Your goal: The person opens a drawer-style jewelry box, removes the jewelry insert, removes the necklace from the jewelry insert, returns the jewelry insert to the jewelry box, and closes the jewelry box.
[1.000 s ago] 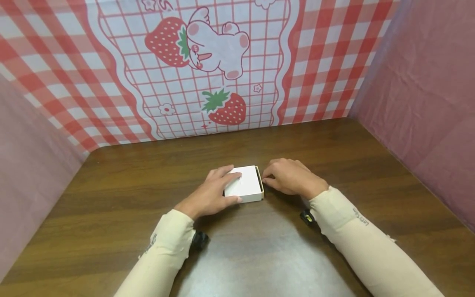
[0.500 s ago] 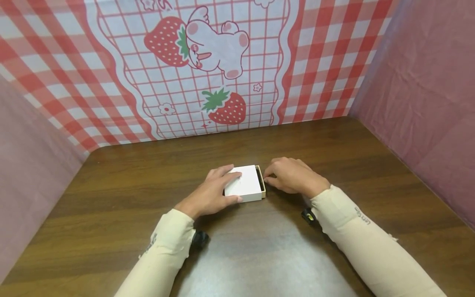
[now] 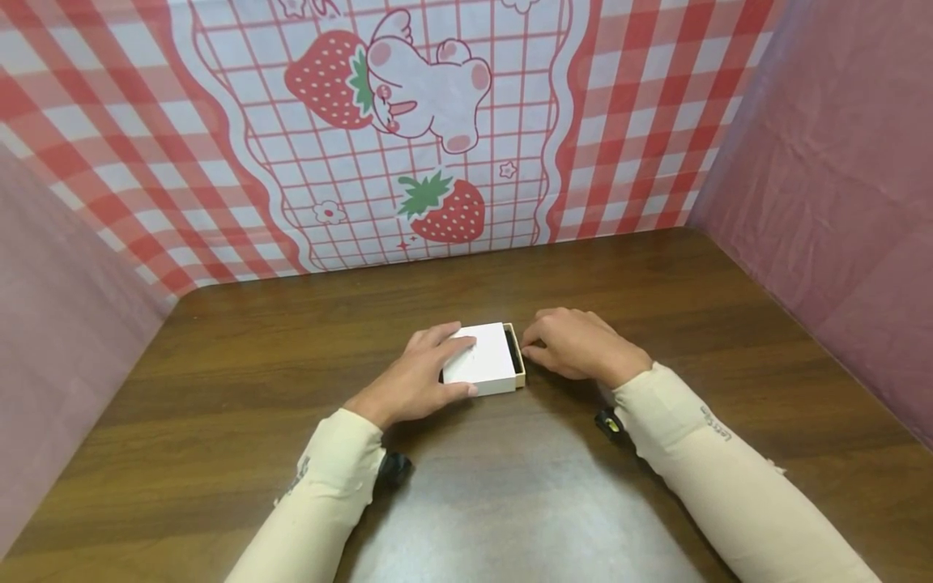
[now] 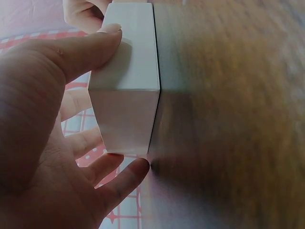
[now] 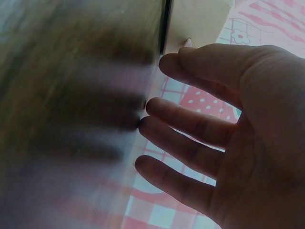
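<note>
White card-like sides mark the flat box point(image 3: 481, 364), which lies on the brown wood-grain tabletop point(image 3: 255, 364) near its middle, between the two hands. A pale-yellow inner tray point(image 3: 521, 380) sticks out a little from its right end, with a dark strip showing inside.

The left hand point(image 3: 411, 380) grips the box from its left end: the thumb presses the near side wall, while the other fingers spread apart over the top and the far side. One of those fingertips comes down to the tabletop, as the left wrist view shows.

The right hand point(image 3: 576, 344) is at the tray's outer end, where thumb and index finger come together in a pinch; the exact spot they hold is hidden behind the thumb. Its other three fingers stand apart from one another, gently bent, their tips at or just beside the tabletop.

Cream sleeves point(image 3: 722, 461) cover both forearms. Behind the tabletop hangs a red-and-white checked cloth point(image 3: 619, 121) printed with strawberries.
</note>
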Demonstrator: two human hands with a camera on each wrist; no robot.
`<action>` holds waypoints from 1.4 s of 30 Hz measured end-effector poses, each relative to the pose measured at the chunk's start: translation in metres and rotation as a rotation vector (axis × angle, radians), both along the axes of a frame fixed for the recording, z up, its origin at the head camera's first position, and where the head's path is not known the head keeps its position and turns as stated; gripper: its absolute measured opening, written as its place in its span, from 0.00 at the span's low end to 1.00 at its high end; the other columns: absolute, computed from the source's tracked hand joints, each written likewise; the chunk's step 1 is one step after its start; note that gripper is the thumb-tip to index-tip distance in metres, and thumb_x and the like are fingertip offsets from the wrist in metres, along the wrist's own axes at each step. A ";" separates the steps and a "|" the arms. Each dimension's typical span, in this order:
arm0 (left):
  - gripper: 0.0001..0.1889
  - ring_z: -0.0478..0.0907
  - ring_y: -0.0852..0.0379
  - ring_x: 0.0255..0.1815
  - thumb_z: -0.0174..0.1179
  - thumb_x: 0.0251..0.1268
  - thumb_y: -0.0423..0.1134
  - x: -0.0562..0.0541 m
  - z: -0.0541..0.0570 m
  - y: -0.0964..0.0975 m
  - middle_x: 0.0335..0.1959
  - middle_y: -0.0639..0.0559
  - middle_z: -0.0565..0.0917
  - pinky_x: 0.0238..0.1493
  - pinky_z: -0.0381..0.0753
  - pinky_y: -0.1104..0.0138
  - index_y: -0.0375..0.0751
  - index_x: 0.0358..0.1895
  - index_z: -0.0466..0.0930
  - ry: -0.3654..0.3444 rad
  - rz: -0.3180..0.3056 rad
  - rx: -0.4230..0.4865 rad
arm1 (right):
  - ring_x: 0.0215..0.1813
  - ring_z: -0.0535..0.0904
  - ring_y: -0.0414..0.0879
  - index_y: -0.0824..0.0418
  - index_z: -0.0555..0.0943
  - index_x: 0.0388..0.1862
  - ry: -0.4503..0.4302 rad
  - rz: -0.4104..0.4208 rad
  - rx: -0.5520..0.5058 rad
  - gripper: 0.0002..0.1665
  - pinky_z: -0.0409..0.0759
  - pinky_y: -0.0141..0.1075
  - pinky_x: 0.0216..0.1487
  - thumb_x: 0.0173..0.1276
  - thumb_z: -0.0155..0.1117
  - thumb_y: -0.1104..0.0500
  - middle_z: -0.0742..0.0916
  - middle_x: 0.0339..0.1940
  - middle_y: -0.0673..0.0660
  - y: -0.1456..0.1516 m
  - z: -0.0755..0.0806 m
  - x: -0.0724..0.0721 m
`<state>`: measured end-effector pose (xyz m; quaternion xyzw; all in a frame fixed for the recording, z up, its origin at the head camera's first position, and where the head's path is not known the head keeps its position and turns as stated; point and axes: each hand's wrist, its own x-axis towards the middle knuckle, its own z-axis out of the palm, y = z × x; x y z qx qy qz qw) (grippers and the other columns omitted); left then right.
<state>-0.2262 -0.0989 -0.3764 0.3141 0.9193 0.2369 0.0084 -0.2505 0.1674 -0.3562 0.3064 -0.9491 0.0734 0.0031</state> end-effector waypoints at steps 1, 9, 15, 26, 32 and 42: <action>0.36 0.57 0.41 0.73 0.69 0.63 0.49 0.000 0.000 0.000 0.77 0.40 0.61 0.69 0.63 0.50 0.45 0.73 0.69 0.001 0.000 0.000 | 0.44 0.81 0.46 0.48 0.89 0.41 -0.002 -0.003 0.002 0.08 0.81 0.52 0.41 0.72 0.64 0.52 0.85 0.39 0.49 0.000 0.000 0.000; 0.36 0.58 0.41 0.73 0.69 0.62 0.49 0.000 0.000 -0.002 0.76 0.39 0.61 0.69 0.63 0.49 0.45 0.73 0.70 0.005 0.002 0.004 | 0.46 0.82 0.47 0.48 0.89 0.42 -0.003 -0.016 0.003 0.08 0.81 0.53 0.42 0.72 0.64 0.52 0.86 0.42 0.50 0.001 -0.001 -0.001; 0.36 0.58 0.41 0.73 0.69 0.62 0.48 0.000 -0.001 -0.003 0.76 0.39 0.62 0.69 0.63 0.49 0.45 0.73 0.70 0.007 0.003 0.004 | 0.46 0.82 0.47 0.47 0.89 0.41 0.010 -0.007 -0.002 0.07 0.81 0.52 0.42 0.72 0.64 0.52 0.85 0.42 0.49 0.003 -0.003 -0.001; 0.36 0.57 0.43 0.73 0.68 0.64 0.50 -0.001 -0.003 -0.001 0.77 0.41 0.61 0.68 0.64 0.50 0.47 0.74 0.68 -0.008 0.005 -0.014 | 0.47 0.82 0.48 0.48 0.89 0.42 0.013 -0.011 -0.007 0.08 0.81 0.53 0.42 0.71 0.64 0.52 0.86 0.42 0.50 0.006 -0.005 0.000; 0.36 0.56 0.44 0.74 0.68 0.64 0.50 -0.001 -0.003 0.000 0.77 0.42 0.60 0.68 0.64 0.51 0.48 0.74 0.68 -0.016 0.003 -0.021 | 0.48 0.83 0.48 0.48 0.89 0.44 0.015 -0.020 -0.014 0.09 0.81 0.54 0.42 0.71 0.64 0.52 0.86 0.44 0.50 0.008 -0.005 0.001; 0.36 0.56 0.44 0.74 0.67 0.64 0.51 -0.001 -0.001 -0.001 0.78 0.42 0.59 0.68 0.65 0.50 0.48 0.74 0.68 -0.012 0.005 -0.028 | 0.48 0.83 0.49 0.49 0.89 0.45 0.008 -0.024 -0.017 0.10 0.81 0.54 0.44 0.71 0.65 0.52 0.86 0.45 0.51 0.007 -0.002 0.000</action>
